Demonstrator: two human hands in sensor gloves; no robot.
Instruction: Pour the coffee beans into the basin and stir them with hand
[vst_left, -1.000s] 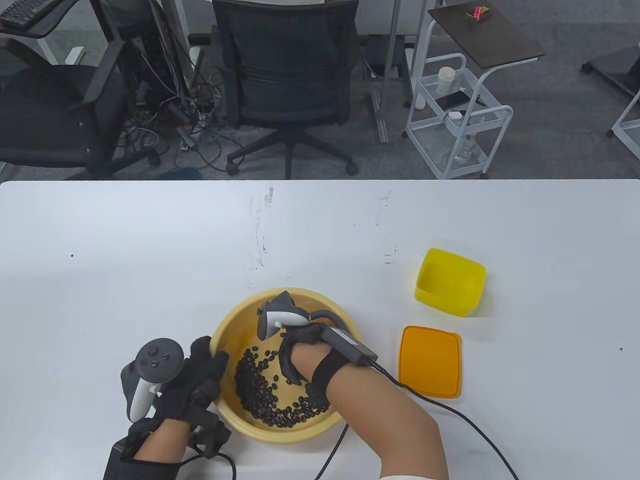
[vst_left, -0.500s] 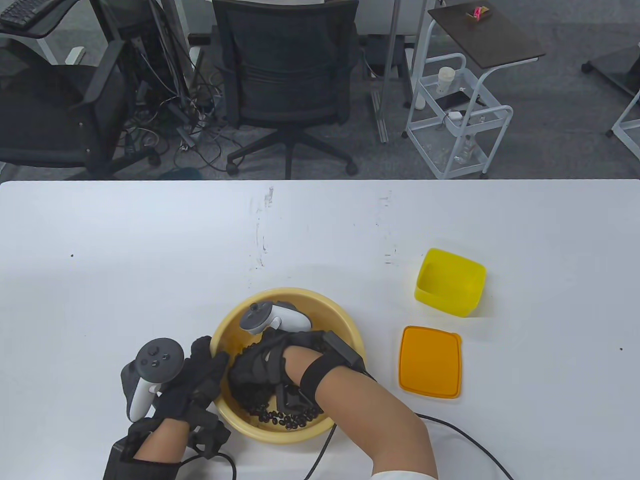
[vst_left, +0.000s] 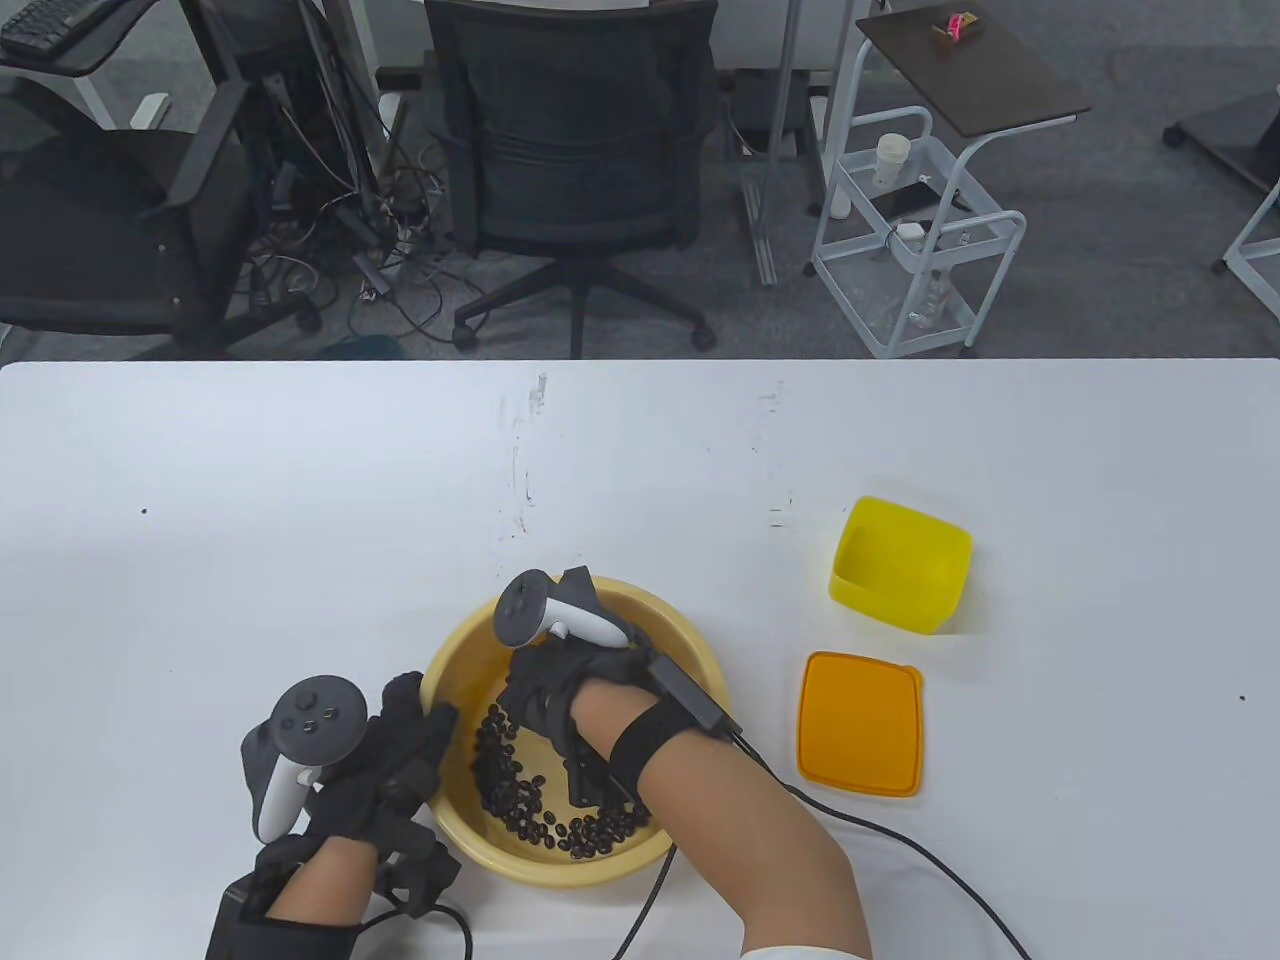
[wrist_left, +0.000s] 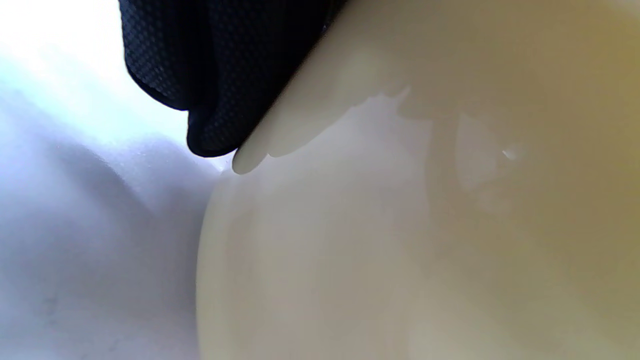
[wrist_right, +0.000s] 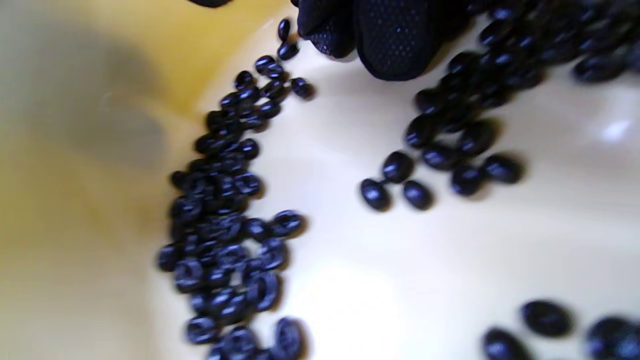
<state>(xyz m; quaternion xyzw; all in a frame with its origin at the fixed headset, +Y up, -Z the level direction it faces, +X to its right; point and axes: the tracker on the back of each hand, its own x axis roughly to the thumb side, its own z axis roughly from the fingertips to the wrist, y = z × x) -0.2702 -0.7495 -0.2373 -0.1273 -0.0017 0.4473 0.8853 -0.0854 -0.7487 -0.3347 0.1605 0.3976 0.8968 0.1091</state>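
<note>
Dozens of dark, glossy oval coffee beans (vst_left: 530, 800) sit in the round pale-yellow plastic basin (vst_left: 690, 640), near the table's front edge on the white table (vst_left: 300, 480). From the table view they bunch along the basin's left and front floor in a crescent; far side of the floor is bare. Right wrist view shows the same: one dense band of coffee beans (wrist_right: 225, 210) hugging the curve where floor meets wall, a looser scatter to the right, some blurred.

Right hand (vst_left: 550, 690) in its black sensor glove is down inside the basin, fingers pointing down-left into the beans. Fingertips (wrist_right: 395, 40) touch the bean scatter at the top of the wrist view; fingers look loosely bent, nothing pinched or held. Beans lie just ahead of and under the fingertips, the main band off to the side of them.

Left hand (vst_left: 390, 760) grips the basin's left rim, thumb hooked over the lip on the inside, fingers on the outer wall. Left wrist view confirms a gloved fingertip (wrist_left: 200, 75) pressed against the basin wall (wrist_left: 400, 225).

Right of the basin: empty yellow square plastic box (vst_left: 900, 565) and, nearer the front, its flat orange lid (vst_left: 860, 722), both apart from the basin.
</note>
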